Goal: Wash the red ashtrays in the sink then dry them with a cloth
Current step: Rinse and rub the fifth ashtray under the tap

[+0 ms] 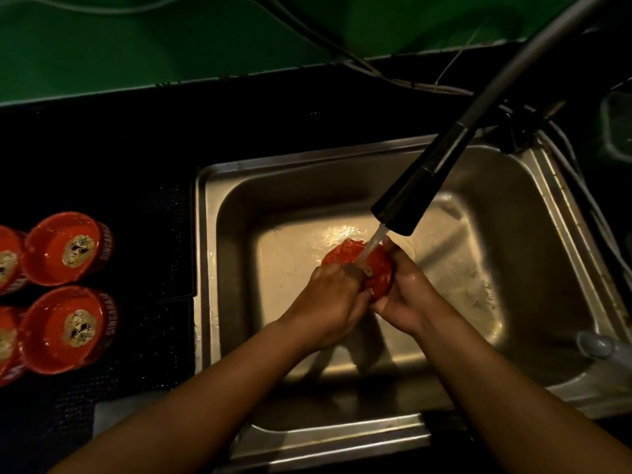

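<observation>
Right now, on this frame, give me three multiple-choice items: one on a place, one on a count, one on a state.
1. Where do the spare red ashtrays stand?
A. on the dark counter left of the sink
B. inside the basin
C. on the green surface behind

2. How many ashtrays show on that counter, counting those cut by the frame edge?
A. two
B. four
C. six

3. What is the tap doing?
A. it is off
B. running into a bare basin
C. running onto the held ashtray

Answers:
1 A: they sit in two rows on the counter.
2 B: two are whole and two are cropped at the left edge.
3 C: the stream lands on the ashtray that the left hand and right hand grip over the sink.
</observation>
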`<state>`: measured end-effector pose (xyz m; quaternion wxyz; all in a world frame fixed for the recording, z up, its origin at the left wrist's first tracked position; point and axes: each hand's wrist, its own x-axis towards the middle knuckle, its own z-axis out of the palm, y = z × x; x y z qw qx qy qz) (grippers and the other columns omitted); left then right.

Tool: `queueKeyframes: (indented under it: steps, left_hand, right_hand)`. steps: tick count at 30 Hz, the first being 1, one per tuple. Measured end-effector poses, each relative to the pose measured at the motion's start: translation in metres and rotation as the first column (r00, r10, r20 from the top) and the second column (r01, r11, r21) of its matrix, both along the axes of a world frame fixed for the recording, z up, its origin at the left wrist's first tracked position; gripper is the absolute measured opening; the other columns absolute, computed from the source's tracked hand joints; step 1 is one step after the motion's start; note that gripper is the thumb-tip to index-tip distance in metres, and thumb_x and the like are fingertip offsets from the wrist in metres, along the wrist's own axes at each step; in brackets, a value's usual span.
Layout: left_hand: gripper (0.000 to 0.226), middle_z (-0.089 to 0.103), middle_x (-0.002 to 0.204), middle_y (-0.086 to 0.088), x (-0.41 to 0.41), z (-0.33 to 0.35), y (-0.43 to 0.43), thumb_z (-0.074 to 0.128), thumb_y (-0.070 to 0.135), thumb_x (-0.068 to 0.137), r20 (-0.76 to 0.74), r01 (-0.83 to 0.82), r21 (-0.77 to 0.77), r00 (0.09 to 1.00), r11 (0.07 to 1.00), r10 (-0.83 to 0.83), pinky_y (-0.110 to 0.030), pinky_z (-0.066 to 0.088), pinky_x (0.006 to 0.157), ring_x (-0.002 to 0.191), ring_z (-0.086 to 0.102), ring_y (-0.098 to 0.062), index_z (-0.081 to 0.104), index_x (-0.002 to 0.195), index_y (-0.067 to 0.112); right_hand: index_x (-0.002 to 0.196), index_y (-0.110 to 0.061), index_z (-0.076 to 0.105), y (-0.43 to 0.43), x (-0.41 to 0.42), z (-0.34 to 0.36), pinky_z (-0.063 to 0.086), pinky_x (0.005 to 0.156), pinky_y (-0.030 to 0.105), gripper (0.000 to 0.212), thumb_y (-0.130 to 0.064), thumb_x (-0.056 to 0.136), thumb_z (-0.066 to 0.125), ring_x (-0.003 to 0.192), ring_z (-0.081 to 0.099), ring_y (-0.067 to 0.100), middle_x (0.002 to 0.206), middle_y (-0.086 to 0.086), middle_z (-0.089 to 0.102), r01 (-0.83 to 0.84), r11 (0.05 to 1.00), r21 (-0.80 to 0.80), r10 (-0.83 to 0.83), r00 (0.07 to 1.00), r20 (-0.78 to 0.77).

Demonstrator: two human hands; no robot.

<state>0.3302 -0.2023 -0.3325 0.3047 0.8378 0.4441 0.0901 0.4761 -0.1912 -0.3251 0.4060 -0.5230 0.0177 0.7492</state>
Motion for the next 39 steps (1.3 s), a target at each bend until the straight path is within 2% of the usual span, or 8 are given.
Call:
queueKeyframes:
  steps: [5,11,16,20,24,26,32,39]
  left_hand:
    - [0.025,0.066,0.088,-0.007,0.006,0.005,0.011,0.041,0.031,0.1,0.236,-0.435,-0.646,0.667,0.627,0.706,-0.03,0.047,0.07,0.083,0.063,-0.024,0.059,0.09,0.017]
    - [0.049,0.074,0.092,-0.013,-0.011,-0.007,0.022,0.044,0.055,0.093,-0.068,-0.188,-0.982,0.215,-0.027,0.974,-0.045,0.054,0.085,0.086,0.069,-0.029,0.068,0.1,0.013]
    - [0.06,0.068,0.108,-0.016,-0.01,-0.019,0.027,0.034,0.062,0.093,-0.2,-0.207,-0.968,0.313,-0.139,0.928,-0.048,0.053,0.086,0.098,0.065,-0.032,0.053,0.124,0.015]
    - [0.065,0.067,0.109,-0.016,-0.017,-0.016,0.032,0.05,0.062,0.085,-0.146,0.112,-0.972,0.396,-0.205,0.907,-0.05,0.056,0.077,0.092,0.068,-0.032,0.058,0.119,0.008]
    - [0.053,0.063,0.117,-0.021,-0.009,-0.014,0.031,0.059,0.023,0.083,0.017,0.199,-0.978,0.374,-0.063,0.927,-0.047,0.053,0.084,0.095,0.065,-0.029,0.05,0.133,0.006]
    - [0.056,0.058,0.124,-0.023,-0.004,-0.019,0.027,0.059,0.008,0.079,0.099,0.185,-0.982,0.335,0.037,0.937,-0.045,0.055,0.078,0.101,0.064,-0.033,0.048,0.135,0.01]
    - [0.054,0.061,0.122,-0.016,0.004,-0.007,0.014,0.036,-0.01,0.085,0.212,-0.022,-0.971,0.384,0.239,0.899,-0.045,0.053,0.09,0.108,0.061,-0.032,0.052,0.124,0.022]
    - [0.018,0.061,0.116,0.001,-0.038,-0.013,-0.004,0.044,0.031,0.098,0.15,-0.314,-0.867,0.576,0.387,0.804,-0.033,0.049,0.089,0.103,0.059,-0.016,0.056,0.113,0.033]
  right_hand:
    - [0.106,-0.018,0.065,0.0,-0.01,-0.007,0.049,0.09,0.042,0.049,-0.06,0.085,0.052,0.1,0.066,0.022,0.107,0.005,0.071,-0.268,0.96,0.075,0.236,0.927,0.292]
    - [0.1,-0.011,0.065,-0.003,-0.008,0.003,0.055,0.082,0.04,0.026,-0.027,0.08,0.062,0.085,0.071,0.023,0.093,0.011,0.075,-0.242,0.968,0.068,0.236,0.968,0.081]
    - [0.11,-0.021,0.063,-0.006,-0.012,0.004,0.056,0.079,0.036,0.029,-0.024,0.082,0.068,0.1,0.067,0.023,0.102,0.002,0.073,-0.402,0.896,0.189,0.344,0.897,0.279]
    - [0.128,-0.026,0.056,-0.015,-0.009,0.006,0.047,0.1,0.034,0.048,-0.033,0.083,0.072,0.116,0.058,0.021,0.125,0.0,0.062,-0.857,0.513,0.055,0.485,0.342,0.805]
    - [0.126,-0.033,0.061,-0.029,0.001,-0.008,0.029,0.103,0.044,0.046,-0.044,0.081,0.062,0.125,0.05,0.031,0.126,0.001,0.064,-0.968,0.244,-0.061,-0.089,-0.085,0.992]
    - [0.133,-0.038,0.05,-0.034,0.008,-0.015,0.032,0.107,0.047,0.051,-0.051,0.083,0.057,0.13,0.04,0.024,0.135,0.0,0.052,-0.92,0.393,-0.011,-0.038,-0.028,0.999]
    - [0.142,-0.037,0.03,-0.026,0.005,-0.012,0.053,0.092,0.048,0.055,-0.033,0.094,0.057,0.115,0.056,0.02,0.136,-0.003,0.047,-0.387,0.91,0.149,0.226,0.764,0.605]
    - [0.122,-0.028,0.051,-0.043,-0.019,-0.005,0.059,0.062,0.043,0.022,-0.026,0.099,0.049,0.094,0.065,0.026,0.112,0.003,0.063,-0.449,0.892,-0.047,0.432,0.817,0.381]
